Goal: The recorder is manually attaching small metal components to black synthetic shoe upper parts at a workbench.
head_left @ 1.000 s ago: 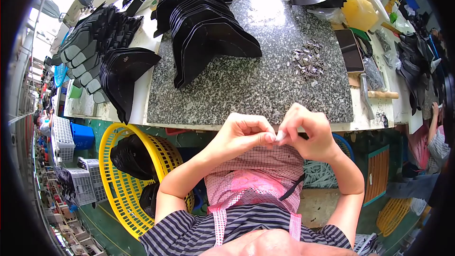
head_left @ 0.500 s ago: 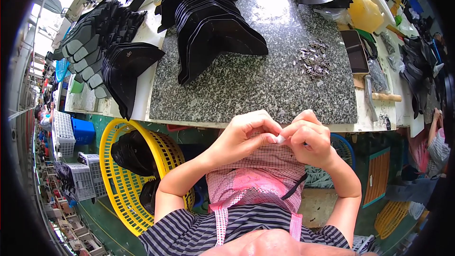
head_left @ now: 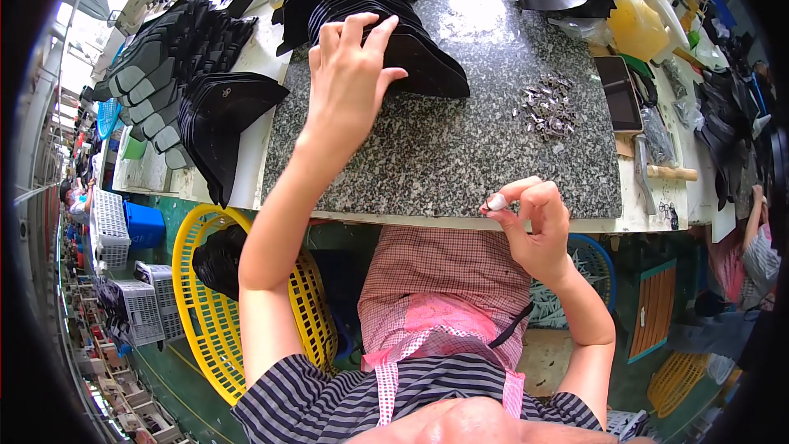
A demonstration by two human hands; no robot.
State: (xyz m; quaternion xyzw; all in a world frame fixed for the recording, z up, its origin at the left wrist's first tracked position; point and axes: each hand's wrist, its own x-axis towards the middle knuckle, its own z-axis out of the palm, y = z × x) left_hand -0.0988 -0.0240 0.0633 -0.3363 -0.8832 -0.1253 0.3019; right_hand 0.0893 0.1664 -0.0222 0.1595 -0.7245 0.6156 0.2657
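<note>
Here we are at the speckled stone slab, centre of my clock. Out at ten o'clock, the left hand is spread wide over the stack of black pieces, nothing visible in its fingers; whether it touches the top piece, I can't tell. Round at five, the right hand pinches narrow on a small white bit, too tiny to identify. And progress? Plenty left, I'd judge: that stack runs thick from eleven o'clock, and a heap of small silvery parts lies loose at three. A second black stack sits beyond the slab at nine. Which are finished, if any? From here, nothing tells me.
</note>
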